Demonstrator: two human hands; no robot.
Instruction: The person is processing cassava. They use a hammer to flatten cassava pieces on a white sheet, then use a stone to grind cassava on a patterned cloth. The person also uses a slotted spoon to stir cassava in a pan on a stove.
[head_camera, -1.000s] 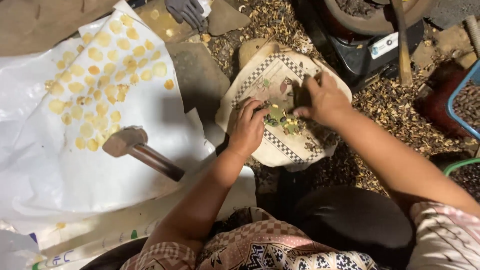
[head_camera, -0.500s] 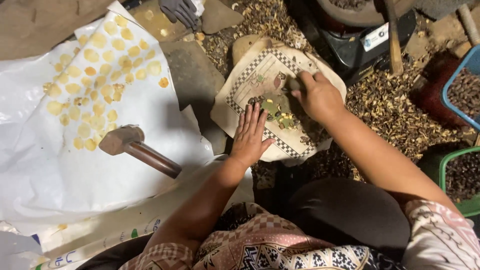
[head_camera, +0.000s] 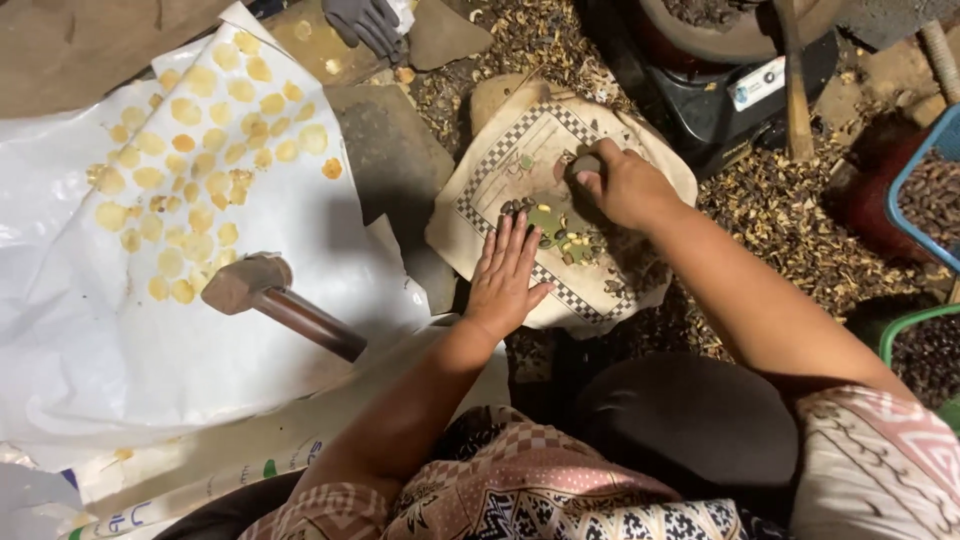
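The left hand (head_camera: 505, 280) has moved since a second ago: then it was curled over the small seeds (head_camera: 560, 235), now it lies flat and open, fingers spread, on the near edge of the checkered cloth (head_camera: 520, 150), holding nothing. The right hand (head_camera: 625, 185) has gone further toward the far side of the cloth and is closed in a loose fist on a small dark seed (head_camera: 587, 163). So it seems one piece was picked out from the little heap, which stays in the middle of the cloth. The cloth is soft, cream, with a black and white border, over a hard rounded base. At the left, a white plastic sheet (head_camera: 120, 350) carries thin flat yellow discs (head_camera: 200, 150), and a hammer (head_camera: 270, 295) with wooden handle lies on it. Dry brown husks (head_camera: 780, 210) cover the ground.
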